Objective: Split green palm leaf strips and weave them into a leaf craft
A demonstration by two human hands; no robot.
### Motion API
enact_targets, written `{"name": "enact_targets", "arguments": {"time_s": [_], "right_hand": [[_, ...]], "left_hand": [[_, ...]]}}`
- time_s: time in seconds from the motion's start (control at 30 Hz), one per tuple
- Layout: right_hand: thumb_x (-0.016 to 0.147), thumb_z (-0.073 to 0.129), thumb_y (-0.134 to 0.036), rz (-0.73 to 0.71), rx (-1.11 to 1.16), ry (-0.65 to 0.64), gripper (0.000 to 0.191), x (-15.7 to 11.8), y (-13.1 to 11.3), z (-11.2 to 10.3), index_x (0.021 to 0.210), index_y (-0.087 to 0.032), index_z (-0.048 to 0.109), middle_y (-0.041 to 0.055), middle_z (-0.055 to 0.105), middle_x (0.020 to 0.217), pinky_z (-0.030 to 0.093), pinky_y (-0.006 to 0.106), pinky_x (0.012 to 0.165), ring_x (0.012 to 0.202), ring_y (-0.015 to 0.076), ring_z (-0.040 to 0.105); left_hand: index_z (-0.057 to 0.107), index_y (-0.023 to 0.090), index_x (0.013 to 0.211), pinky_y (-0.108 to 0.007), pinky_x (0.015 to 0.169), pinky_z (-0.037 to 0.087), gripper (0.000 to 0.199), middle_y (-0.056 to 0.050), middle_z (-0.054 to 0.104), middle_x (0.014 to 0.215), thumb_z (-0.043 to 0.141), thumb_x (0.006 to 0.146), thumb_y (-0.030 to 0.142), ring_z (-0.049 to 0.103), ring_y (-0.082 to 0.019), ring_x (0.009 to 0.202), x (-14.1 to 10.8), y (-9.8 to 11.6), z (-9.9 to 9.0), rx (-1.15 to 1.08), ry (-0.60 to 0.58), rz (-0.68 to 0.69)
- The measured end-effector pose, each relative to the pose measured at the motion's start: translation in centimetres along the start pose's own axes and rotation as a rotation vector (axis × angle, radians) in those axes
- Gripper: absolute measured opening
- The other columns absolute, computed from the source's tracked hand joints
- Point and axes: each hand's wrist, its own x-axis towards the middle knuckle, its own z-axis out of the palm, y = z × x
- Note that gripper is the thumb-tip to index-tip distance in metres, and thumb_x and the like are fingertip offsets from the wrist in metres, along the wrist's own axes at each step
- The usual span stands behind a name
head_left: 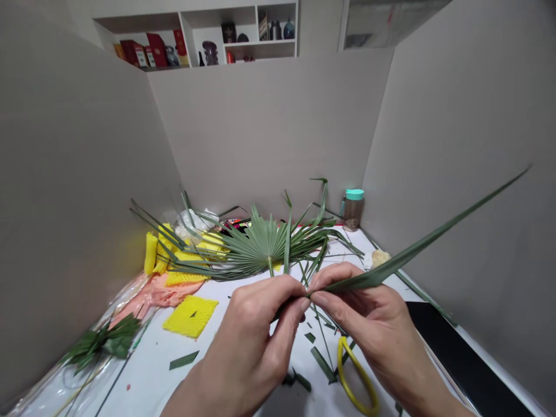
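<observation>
— Green was everywhere on that white table [243,301]. What lay around the hands?

— Behind them spread a broad, pleated, fan-shaped palm leaf [260,246], its ribs radiating from a short stem. Left of it sat yellow foam netting sleeves [158,252], soft and meshed, with a flat yellow mesh square [190,315] nearer the person. A pink, limp rubber glove [152,295] lay beside that, and a bunch of dark green leaf pieces [104,341] rested on clear plastic at the left edge.

— Anything at the back?

— A brown jar with a teal lid [353,208] stood upright in the far right corner, against grey partition walls [65,202]. Small cut green slivers [184,360] were scattered on the tabletop, and yellow-handled scissors [356,376] lay just below the right hand, partly hidden by it. A flat black slab [456,353] ran along the right side.

— And the thing being handled?

— A long, narrow green palm leaf strip [412,252], smooth and tapering to a point up at the right, held above the table and in front of the fan leaf. Its wider end sat between both hands.

— How were the fingers?

— The right hand [369,318] pinched the strip between thumb and forefinger. The left hand [256,330] had its fingertips closed on the strip's end, touching the right hand's fingertips.
</observation>
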Motion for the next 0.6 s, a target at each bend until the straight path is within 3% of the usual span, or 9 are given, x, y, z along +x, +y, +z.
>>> {"name": "enact_targets", "arguments": {"time_s": [0.13,0.2,0.3,0.37,0.43,0.53,0.6], "right_hand": [[0.091,0.066,-0.025,0.03,0.005,-0.099,0.008,0.2,0.1,-0.1,0.083,-0.024,0.066,-0.0042,0.061,0.082,0.048,0.021,0.07,0.076,0.0102,0.059],[0.092,0.066,-0.029,0.104,0.054,-0.145,0.005,0.2,0.2,-0.2,0.094,-0.025,0.064,-0.0037,0.062,0.085,0.049,0.023,0.075,0.079,0.0115,0.062],[0.093,0.064,-0.038,0.203,0.012,-0.173,0.022,0.3,0.4,-0.9,0.11,-0.026,0.059,-0.0004,0.068,0.098,0.052,0.028,0.083,0.091,0.0156,0.066],[0.095,0.06,-0.039,0.204,-0.238,-0.231,0.019,0.1,1.2,-1.9,0.106,-0.025,0.06,0.0019,0.068,0.101,0.051,0.031,0.083,0.092,0.0178,0.065],[0.096,0.055,-0.035,0.172,-0.592,-0.334,0.012,-0.5,2.7,-3.1,0.097,-0.024,0.061,0.0021,0.068,0.093,0.05,0.032,0.077,0.084,0.019,0.065],[0.095,0.052,-0.026,0.084,-0.964,-0.435,0.012,-2.6,6.2,-4.9,0.091,-0.024,0.063,0.003,0.069,0.084,0.05,0.03,0.064,0.072,0.0196,0.066],[0.09,0.052,-0.019,-0.003,-1.14,-0.386,0.014,-4.4,8.5,-5.7,0.085,-0.023,0.064,0.0038,0.07,0.076,0.051,0.029,0.058,0.06,0.019,0.066]], "left_hand": [[0.065,0.018,0.082,-0.021,0.057,0.041,0.019,0.004,0.059,0.061,0.053,0.095,0.02,0.054,-0.01,0.056,0.5,-0.4,-0.1,-0.181,-0.127,-0.181],[0.065,0.017,0.079,-0.021,0.053,0.039,0.02,0.004,0.058,0.06,0.054,0.094,0.024,0.051,-0.009,0.053,0.9,-1.0,-0.2,-0.318,-0.163,-0.271],[0.067,0.016,0.077,-0.02,0.049,0.039,0.017,0.001,0.064,0.066,0.063,0.088,0.028,0.051,-0.008,0.049,1.7,-2.5,-0.3,-0.628,-0.146,-0.401],[0.068,0.014,0.074,-0.02,0.048,0.04,0.015,-0.002,0.069,0.069,0.07,0.08,0.027,0.054,-0.008,0.048,2.1,-3.6,-0.6,-0.847,-0.109,-0.493],[0.067,0.013,0.07,-0.019,0.047,0.04,0.015,-0.003,0.07,0.066,0.074,0.075,0.025,0.055,-0.008,0.047,2.4,-4.5,-0.9,-0.979,-0.077,-0.562],[0.064,0.013,0.065,-0.019,0.044,0.038,0.014,-0.001,0.064,0.055,0.074,0.069,0.022,0.053,-0.008,0.043,2.7,-5.3,-1.5,-1.022,-0.042,-0.588],[0.063,0.014,0.064,-0.019,0.044,0.037,0.013,0.002,0.058,0.05,0.074,0.067,0.021,0.052,-0.008,0.043,2.7,-5.4,-1.7,-1.009,-0.01,-0.576]]}}
